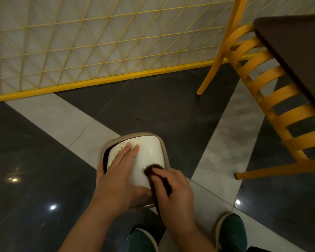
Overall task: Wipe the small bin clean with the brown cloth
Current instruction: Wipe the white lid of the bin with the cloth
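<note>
The small bin (149,153) is white with a beige rim and is held above the floor, tilted so its curved side faces me. Dark specks dot its upper left side. My left hand (120,171) lies flat on the bin's side with straight fingers, steadying it. My right hand (173,191) grips the brown cloth (153,170) and presses it against the bin's lower right side. Part of the cloth is hidden under my fingers.
A yellow wooden chair (262,99) stands at the right, tucked under a dark table (298,51). A yellow lattice partition (98,42) runs along the back. The floor is glossy dark and pale tiles (53,120). My green shoes (231,231) show at the bottom.
</note>
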Tool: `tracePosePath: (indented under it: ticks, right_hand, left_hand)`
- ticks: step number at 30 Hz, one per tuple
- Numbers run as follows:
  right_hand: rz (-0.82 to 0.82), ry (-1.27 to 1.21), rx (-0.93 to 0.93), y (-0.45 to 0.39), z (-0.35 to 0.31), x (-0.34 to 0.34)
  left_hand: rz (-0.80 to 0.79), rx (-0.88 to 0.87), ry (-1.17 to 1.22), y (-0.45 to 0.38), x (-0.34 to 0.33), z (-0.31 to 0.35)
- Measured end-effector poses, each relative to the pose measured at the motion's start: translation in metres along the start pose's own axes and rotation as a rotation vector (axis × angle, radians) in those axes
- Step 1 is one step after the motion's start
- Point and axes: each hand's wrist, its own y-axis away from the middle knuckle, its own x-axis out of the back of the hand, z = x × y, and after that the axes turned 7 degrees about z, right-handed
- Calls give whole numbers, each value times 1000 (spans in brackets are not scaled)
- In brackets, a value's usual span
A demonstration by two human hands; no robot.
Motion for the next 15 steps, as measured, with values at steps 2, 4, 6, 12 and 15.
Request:
tracePosePath:
  ticks: [2, 4, 6, 12, 15]
  right_hand:
    - [17, -49, -17, -19, -5, -5]
    - [15, -160, -222, -35, -5, -9]
    - [6, -189, -357, -34, 5, -13]
    - [-42, -85, -423, 15, 42, -14]
    - [-54, -142, -442, 30, 37, -14]
  left_hand:
    - [2, -9, 12, 1, 0, 0]
    - [-13, -17, -4, 2, 3, -1]
    - [-32, -28, -54, 3, 7, -3]
    - [-7, -15, -317, 9, 22, -6]
    - [28, 26, -443, 17, 25, -9]
